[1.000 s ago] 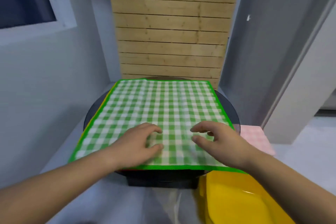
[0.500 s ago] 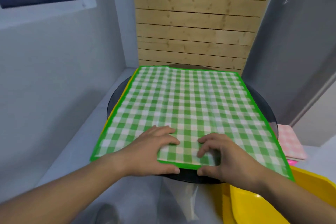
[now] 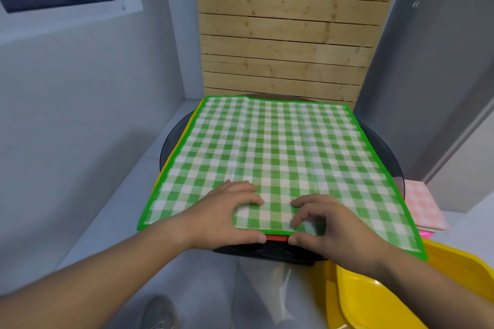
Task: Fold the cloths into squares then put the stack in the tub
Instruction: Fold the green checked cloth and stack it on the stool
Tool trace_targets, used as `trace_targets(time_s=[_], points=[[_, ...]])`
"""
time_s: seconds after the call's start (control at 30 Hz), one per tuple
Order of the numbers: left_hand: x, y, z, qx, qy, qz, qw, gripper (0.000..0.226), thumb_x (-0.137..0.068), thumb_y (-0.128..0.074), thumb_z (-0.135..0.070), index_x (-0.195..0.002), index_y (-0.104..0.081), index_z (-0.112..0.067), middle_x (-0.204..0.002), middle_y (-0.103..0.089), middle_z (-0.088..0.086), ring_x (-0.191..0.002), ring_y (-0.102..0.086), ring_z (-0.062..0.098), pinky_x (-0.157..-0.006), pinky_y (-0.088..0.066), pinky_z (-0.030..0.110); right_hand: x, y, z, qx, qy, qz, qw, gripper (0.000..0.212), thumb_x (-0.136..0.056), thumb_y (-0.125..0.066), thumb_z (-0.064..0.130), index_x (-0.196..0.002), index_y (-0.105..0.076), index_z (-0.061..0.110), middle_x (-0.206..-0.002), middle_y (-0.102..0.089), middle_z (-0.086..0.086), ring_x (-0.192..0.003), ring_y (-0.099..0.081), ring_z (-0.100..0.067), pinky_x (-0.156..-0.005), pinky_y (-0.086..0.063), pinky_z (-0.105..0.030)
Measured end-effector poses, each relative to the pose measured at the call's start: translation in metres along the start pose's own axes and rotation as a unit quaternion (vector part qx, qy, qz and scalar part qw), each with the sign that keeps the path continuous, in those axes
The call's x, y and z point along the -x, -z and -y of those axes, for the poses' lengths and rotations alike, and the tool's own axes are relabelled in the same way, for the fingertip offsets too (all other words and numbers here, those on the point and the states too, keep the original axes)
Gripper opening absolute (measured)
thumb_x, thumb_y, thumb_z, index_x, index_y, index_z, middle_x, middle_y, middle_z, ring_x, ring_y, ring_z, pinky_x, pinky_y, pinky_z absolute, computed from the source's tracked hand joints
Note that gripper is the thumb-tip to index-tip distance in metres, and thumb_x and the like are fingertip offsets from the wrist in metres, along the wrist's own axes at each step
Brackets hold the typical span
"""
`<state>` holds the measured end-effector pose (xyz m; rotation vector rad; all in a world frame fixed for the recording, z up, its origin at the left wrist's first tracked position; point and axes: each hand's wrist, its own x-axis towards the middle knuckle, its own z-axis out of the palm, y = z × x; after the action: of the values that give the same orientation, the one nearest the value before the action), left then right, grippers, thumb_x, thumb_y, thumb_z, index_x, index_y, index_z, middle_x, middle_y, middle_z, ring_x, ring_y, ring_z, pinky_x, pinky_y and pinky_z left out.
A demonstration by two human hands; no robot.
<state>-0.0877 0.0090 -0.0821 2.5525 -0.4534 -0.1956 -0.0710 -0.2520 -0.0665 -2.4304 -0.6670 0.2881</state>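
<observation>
A green checked cloth [image 3: 275,152] lies spread flat over a round dark table [image 3: 385,147]. Edges of a yellow cloth [image 3: 175,149] and a red cloth [image 3: 276,238] peek out beneath it. My left hand [image 3: 227,214] and my right hand [image 3: 328,222] both pinch the green cloth's near edge at its middle, fingers on top and thumbs under the hem. The yellow tub [image 3: 395,294] sits at the lower right, below the table.
A folded pink checked cloth [image 3: 422,205] rests to the right of the table. A wooden slat panel [image 3: 288,35] stands behind, grey walls on both sides. A shoe [image 3: 157,312] shows on the floor below.
Both hands slid from the cloth's top surface back to its near edge and took hold of the hem. The camera view shifted left and down.
</observation>
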Motion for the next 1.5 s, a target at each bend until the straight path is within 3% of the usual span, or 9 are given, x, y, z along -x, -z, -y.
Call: trace_targets(time_s=[0.27, 0.4, 0.57, 0.67, 0.9, 1.07, 1.23, 1.37, 1.5], points=[[0.001, 0.007, -0.004, 0.02, 0.019, -0.002, 1.0, 0.072, -0.077, -0.076, -0.064, -0.14, -0.051, -0.04, -0.145, -0.038, -0.026, -0.141, -0.028, -0.005, -0.12, -0.023, 0.023, 0.004, 0.001, 0.008, -0.031, -0.017, -0.014, 0.999, 0.003, -0.08, -0.076, 0.044, -0.079, -0.074, 0.042, -0.117, -0.056, 0.03, -0.113, -0.043, 0.014, -0.099, -0.04, -0.021], [0.0, 0.015, -0.009, 0.025, 0.023, -0.013, 0.999, 0.069, -0.077, -0.076, -0.063, -0.138, -0.051, -0.042, -0.142, -0.043, -0.025, -0.133, -0.038, -0.004, -0.114, -0.032, 0.021, 0.006, 0.005, 0.017, -0.043, -0.017, -0.056, 0.997, 0.007, -0.081, -0.077, 0.038, -0.074, -0.075, 0.038, -0.106, -0.063, 0.024, -0.106, -0.05, 0.012, -0.088, -0.042, -0.012], [-0.002, 0.032, -0.019, 0.046, 0.013, -0.048, 0.998, 0.067, -0.079, -0.075, -0.062, -0.139, -0.051, -0.042, -0.143, -0.046, -0.027, -0.132, -0.039, -0.009, -0.112, -0.032, 0.016, 0.003, 0.019, 0.031, -0.012, -0.012, -0.149, 0.989, 0.011, -0.08, -0.078, 0.035, -0.07, -0.074, 0.034, -0.096, -0.067, 0.022, -0.1, -0.053, 0.015, -0.078, -0.033, 0.002], [-0.007, 0.049, -0.025, 0.072, 0.003, -0.078, 0.994, 0.061, -0.079, -0.075, -0.062, -0.134, -0.057, -0.041, -0.134, -0.055, -0.029, -0.125, -0.045, -0.014, -0.109, -0.035, 0.014, -0.004, 0.032, 0.039, 0.006, -0.011, -0.2, 0.98, 0.013, -0.078, -0.079, 0.034, -0.067, -0.072, 0.035, -0.09, -0.067, 0.02, -0.094, -0.057, 0.01, -0.075, -0.036, -0.001], [-0.038, 0.102, -0.039, 0.084, -0.021, -0.128, 0.988, 0.032, -0.079, -0.08, -0.054, -0.104, -0.076, -0.034, -0.107, -0.071, -0.026, -0.107, -0.056, -0.019, -0.089, -0.039, 0.0, -0.045, 0.066, 0.058, 0.027, -0.016, -0.289, 0.957, 0.007, -0.08, -0.078, 0.035, -0.075, -0.074, 0.031, -0.091, -0.066, 0.016, -0.091, -0.06, -0.006, -0.081, -0.046, -0.03], [-0.079, 0.142, -0.038, 0.051, -0.04, -0.14, 0.988, 0.014, -0.082, -0.081, -0.044, -0.082, -0.08, -0.029, -0.087, -0.074, -0.02, -0.088, -0.066, -0.006, -0.084, -0.052, 0.023, -0.09, 0.09, 0.062, 0.093, -0.007, -0.342, 0.935, 0.01, -0.081, -0.075, 0.041, -0.077, -0.075, 0.032, -0.091, -0.07, 0.011, -0.093, -0.063, -0.016, -0.084, -0.047, -0.038], [-0.133, 0.171, -0.033, -0.048, 0.008, -0.107, 0.993, 0.014, -0.084, -0.077, -0.044, -0.085, -0.08, -0.03, -0.085, -0.075, -0.014, -0.087, -0.067, 0.006, -0.086, -0.054, 0.035, -0.138, 0.107, 0.046, 0.166, -0.026, -0.35, 0.922, 0.015, -0.084, -0.067, 0.051, -0.083, -0.073, 0.037, -0.095, -0.07, 0.01, -0.098, -0.06, -0.018, -0.082, -0.034, -0.034], [-0.173, 0.166, -0.024, -0.13, 0.057, -0.115, 0.983, 0.02, -0.088, -0.072, -0.045, -0.089, -0.076, -0.026, -0.085, -0.072, -0.012, -0.09, -0.063, 0.013, -0.088, -0.043, 0.03, -0.174, 0.114, 0.015, 0.223, -0.055, -0.335, 0.914, 0.028, -0.086, -0.057, 0.062, -0.091, -0.072, 0.038, -0.095, -0.069, 0.015, -0.101, -0.058, -0.014, -0.089, -0.03, -0.035], [-0.205, 0.129, 0.0, -0.145, 0.099, -0.146, 0.974, 0.019, -0.093, -0.061, -0.04, -0.094, -0.074, -0.025, -0.099, -0.074, -0.009, -0.102, -0.065, 0.02, -0.087, -0.042, 0.032, -0.2, 0.112, -0.03, 0.215, -0.094, -0.291, 0.928, 0.02, -0.088, -0.057, 0.053, -0.089, -0.07, 0.037, -0.097, -0.069, 0.015, -0.105, -0.057, -0.013, -0.089, -0.027, -0.035]])
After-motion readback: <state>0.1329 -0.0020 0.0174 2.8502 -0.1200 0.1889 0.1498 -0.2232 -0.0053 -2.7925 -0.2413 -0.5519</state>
